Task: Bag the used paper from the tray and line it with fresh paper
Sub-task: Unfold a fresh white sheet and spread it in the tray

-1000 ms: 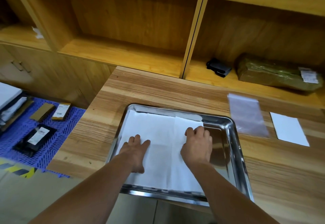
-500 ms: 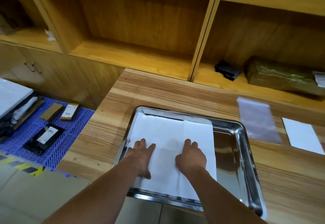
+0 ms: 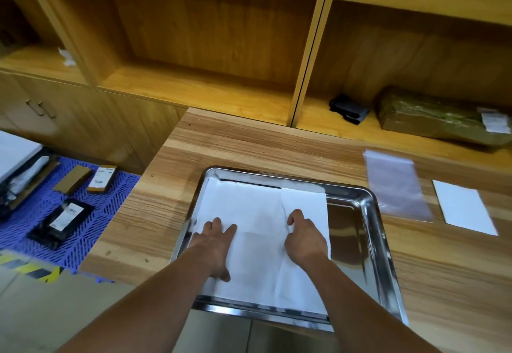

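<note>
Wooden shelves (image 3: 210, 94) fill the far side of the view, from 10 o'clock round to 2 o'clock. Against them stands the desk (image 3: 249, 144), which runs from the centre out to 4 o'clock. On the floor at 9 o'clock lies a blue mat (image 3: 91, 214) with a few small boxes and a dark packet on it.

A steel tray (image 3: 346, 228) sits on the desk at the centre, its near edge at the desk's front edge. White paper (image 3: 249, 208) lies inside it and covers the floor of the tray from the 9 o'clock wall across most of its width. A bare strip of metal shows along the 3 o'clock side.

A parcel (image 3: 437, 119) wrapped in greenish film rests on the lower shelf at 2 o'clock. A clear plastic bag (image 3: 396, 186) lies flat on the desk just beside the tray at 2 o'clock. A white sheet (image 3: 462, 207) lies next to the bag, further towards 3 o'clock. A small black thing (image 3: 349, 108) sits on the shelf at 1 o'clock, near the parcel.

Both hands are on the paper, apart from each other. The left hand (image 3: 214, 241) lies flat with straight fingers and presses the sheet near the tray's 9 o'clock side. The right hand (image 3: 304, 239) has bent fingers set on the paper near its 3 o'clock edge, beside a crease. I cannot tell whether it pinches the sheet.
</note>
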The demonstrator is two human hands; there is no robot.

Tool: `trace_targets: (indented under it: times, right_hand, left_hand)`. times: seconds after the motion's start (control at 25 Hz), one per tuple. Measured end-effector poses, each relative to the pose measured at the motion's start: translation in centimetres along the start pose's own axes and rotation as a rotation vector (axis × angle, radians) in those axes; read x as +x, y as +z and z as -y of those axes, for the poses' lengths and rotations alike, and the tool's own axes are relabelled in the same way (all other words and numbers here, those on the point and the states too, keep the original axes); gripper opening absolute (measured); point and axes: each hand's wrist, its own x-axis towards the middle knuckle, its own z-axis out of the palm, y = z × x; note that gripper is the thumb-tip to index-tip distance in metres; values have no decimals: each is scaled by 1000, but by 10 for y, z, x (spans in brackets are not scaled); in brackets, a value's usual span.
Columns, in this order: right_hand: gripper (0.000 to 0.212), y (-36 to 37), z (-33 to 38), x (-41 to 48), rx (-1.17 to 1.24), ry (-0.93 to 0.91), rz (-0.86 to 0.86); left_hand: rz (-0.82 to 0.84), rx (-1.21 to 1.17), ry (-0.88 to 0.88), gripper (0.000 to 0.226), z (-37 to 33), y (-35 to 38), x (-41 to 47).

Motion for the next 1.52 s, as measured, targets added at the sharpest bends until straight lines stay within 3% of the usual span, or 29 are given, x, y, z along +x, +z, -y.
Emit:
trace_targets:
  times: [0.24, 0.52, 0.6, 0.72, 1.0, 1.16, 1.32, 1.52]
  right_hand:
    - [42, -36, -55, -2, 27, -49, -2]
    - [31, -65, -105, -13, -161, 180, -145]
    - [19, -70, -111, -18, -191, 234, -115]
    - [28, -71, -120, -23, -277, 282, -20]
    - [37, -72, -121, -32, -548, 194, -168]
    - [41, -58, -108, -25, -375, 13, -85]
    - [45, -43, -105, -19, -337, 81, 85]
    - [59, -36, -118, -19, -275, 107, 84]
  left_hand:
    - [-9, -1, 1, 124, -3, -1, -2]
    - [7, 1, 6, 125, -3, -3, -4]
    - [15, 5, 0, 125, -3, -3, -4]
    - [22, 9, -3, 127, -4, -4, -3]
    - [16, -5, -7, 123, 0, -2, -2]
    - [-40, 12, 1, 121, -3, 1, 2]
    - [10, -35, 3, 127, -2, 10, 4]
    - [19, -24, -23, 133, 0, 13, 6]
